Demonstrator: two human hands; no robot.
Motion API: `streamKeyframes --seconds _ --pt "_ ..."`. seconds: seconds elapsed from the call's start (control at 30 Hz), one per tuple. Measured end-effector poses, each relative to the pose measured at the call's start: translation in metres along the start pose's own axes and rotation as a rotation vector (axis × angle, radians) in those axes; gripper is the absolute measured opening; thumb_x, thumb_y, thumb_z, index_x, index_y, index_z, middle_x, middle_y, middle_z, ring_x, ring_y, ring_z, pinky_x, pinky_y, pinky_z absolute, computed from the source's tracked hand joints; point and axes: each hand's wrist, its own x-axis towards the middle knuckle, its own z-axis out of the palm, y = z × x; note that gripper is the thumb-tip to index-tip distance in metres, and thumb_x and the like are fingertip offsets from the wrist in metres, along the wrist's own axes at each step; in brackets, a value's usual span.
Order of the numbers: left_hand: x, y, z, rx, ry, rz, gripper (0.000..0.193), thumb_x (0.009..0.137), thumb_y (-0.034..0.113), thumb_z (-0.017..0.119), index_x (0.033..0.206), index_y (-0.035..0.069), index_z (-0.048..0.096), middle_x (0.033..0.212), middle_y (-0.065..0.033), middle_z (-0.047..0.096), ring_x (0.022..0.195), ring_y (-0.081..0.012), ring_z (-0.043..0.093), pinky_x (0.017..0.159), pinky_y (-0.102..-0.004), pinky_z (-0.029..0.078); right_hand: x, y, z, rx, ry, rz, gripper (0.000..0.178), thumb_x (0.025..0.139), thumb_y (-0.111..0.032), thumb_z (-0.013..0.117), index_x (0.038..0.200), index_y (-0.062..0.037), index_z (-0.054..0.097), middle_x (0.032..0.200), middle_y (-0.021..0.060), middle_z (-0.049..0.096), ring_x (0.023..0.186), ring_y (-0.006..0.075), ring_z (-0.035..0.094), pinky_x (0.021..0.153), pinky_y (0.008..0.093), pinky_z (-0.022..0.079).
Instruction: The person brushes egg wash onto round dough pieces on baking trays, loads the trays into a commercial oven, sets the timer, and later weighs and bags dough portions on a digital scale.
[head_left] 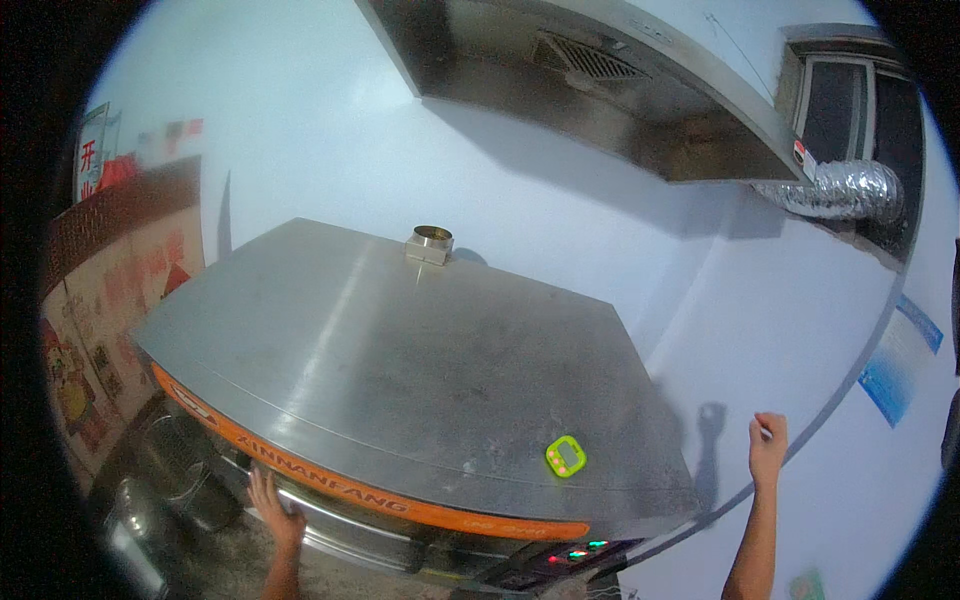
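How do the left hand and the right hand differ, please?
The left hand has its fingers extended; the right hand has them loosely curled. The left hand is at the front of the steel oven; the right hand is in the air to its right. Both are bare.

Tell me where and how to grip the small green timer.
Probably best pinch the green timer by opposite side edges, from above on the right, where the right hand is: it seems to lie flat on the steel top, screen up, with nothing against its edges.
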Motion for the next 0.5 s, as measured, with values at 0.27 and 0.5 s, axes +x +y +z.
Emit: streamKeyframes --seconds 0.27,0.5 --pt "-0.127 0.048 -0.04 0.087 -0.47 -0.512 0.077 0.091 0.014 0.064 0.16 0.004 0.031 0.163 -0.023 0.033 0.148 -0.0435 0.035 0.122 -0.0535 0.028 0.144 -0.109 0.091 0.07 -0.081 -0.307 0.015 0.093 -0.01 0.07 0.107 -0.0051 0.07 0.107 0.0083 0.066 0.103 0.0242 0.065 0.088 0.037 0.053" --pt "-0.159 0.068 -0.069 0.09 -0.72 -0.482 0.072 0.091 0.016 0.065 0.155 0.004 0.034 0.158 -0.0222 0.036 0.144 -0.0424 0.038 0.118 -0.0529 0.03 0.292 -0.218 0.163 0.066 0.056 -0.635 0.025 0.091 -0.013 0.071 0.113 -0.0018 0.068 0.11 0.0132 0.066 0.104 0.0297 0.066 0.09 0.0365 0.052"
